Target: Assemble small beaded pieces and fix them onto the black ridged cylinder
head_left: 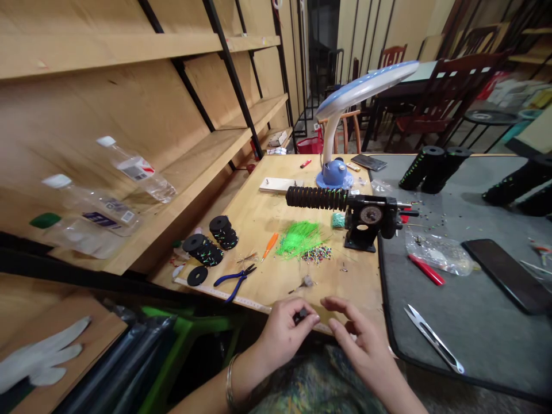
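At the table's front edge my left hand point(284, 330) is closed, thumb and fingers pinching a small dark piece point(301, 315). What kind of thing it is, I cannot make out. Just to its right, my right hand point(362, 333) has thumb and forefinger apart; its other fingers are partly hidden. Beyond both hands lies a small greyish lump point(307, 281) with a thin dark stem. Farther up are mixed coloured beads point(317, 254) and a pile of bright green strands point(299, 237). A black winding device point(370, 215) carries a ribbed black roll point(317, 198).
Blue-handled pliers point(236, 280), an orange-handled tool point(270, 245) and black foam spools point(202, 249) lie left. A desk lamp point(334, 172) stands behind. On the grey mat point(416, 339) are thread snips point(433, 338), a red pen-like tool point(426, 270) and a phone point(511, 276).
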A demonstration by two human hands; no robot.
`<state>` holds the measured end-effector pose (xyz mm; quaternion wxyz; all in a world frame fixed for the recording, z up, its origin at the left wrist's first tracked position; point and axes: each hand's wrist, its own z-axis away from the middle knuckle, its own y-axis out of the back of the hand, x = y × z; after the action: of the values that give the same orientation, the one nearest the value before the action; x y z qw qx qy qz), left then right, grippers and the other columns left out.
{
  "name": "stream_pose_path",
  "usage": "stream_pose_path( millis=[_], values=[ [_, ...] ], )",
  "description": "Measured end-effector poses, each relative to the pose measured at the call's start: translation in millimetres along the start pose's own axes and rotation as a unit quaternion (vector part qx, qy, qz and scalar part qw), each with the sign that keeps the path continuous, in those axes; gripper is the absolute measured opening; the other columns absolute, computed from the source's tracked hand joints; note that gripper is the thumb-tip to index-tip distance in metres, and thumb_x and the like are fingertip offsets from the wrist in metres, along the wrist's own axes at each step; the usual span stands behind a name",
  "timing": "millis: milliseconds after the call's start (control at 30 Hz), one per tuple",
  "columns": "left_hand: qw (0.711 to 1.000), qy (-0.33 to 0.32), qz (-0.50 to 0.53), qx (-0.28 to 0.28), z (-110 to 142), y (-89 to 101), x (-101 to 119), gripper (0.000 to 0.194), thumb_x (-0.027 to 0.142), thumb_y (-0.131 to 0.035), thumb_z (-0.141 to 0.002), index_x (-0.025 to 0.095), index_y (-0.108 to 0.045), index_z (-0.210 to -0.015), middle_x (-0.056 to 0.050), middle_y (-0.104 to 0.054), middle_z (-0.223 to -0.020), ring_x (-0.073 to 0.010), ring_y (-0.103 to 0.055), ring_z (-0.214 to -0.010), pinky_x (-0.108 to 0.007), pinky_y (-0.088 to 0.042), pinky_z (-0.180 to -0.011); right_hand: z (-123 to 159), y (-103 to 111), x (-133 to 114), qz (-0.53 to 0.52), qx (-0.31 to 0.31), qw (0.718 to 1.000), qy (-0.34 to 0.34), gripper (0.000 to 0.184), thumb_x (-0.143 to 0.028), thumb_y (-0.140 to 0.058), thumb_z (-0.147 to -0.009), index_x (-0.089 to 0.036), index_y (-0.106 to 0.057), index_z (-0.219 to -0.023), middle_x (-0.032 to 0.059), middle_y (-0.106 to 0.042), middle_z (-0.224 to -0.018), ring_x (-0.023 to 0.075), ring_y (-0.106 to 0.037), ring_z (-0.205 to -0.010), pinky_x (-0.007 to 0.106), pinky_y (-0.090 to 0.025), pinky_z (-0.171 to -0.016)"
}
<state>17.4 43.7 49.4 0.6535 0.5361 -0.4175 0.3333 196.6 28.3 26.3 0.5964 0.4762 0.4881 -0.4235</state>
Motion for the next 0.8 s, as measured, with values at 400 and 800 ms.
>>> stream_pose_path(
  millis=[400,800],
  values=[
    [0.996,-0.031,-0.084,0.006,0,9.5,-5,0.014,0.022,-0.063,-0.082,0.018,-0.069,-0.07,-0.003,-0.067,-0.068,-0.0177,-0.061,-0.065,-0.025,-0.041,-0.061,-10,-21,17,0.111,-0.041,0.991,0.06,0.026,-0.038,-0.051,-0.09,-0.021,-0.06,-0.073,0.0,-0.059,-0.06,0.0161,-0.054,-0.055,0.025,-0.038,-0.054],
    [0.934,-0.067,-0.347,0.061,-42,47.4,-42,0.016,0.013,-0.055,-0.083,0.018,-0.07,-0.085,-0.009,-0.071,-0.084,-0.0255,-0.061,-0.084,-0.035,-0.044,-0.074,-16,-16,45,-0.154,0.1,0.979,-0.088,0.048,-0.067,-0.063,-0.072,-0.02,-0.055,-0.07,-0.0093,-0.031,-0.052,0.0086,-0.025,-0.045,0.022,-0.019,-0.044]
  ],
)
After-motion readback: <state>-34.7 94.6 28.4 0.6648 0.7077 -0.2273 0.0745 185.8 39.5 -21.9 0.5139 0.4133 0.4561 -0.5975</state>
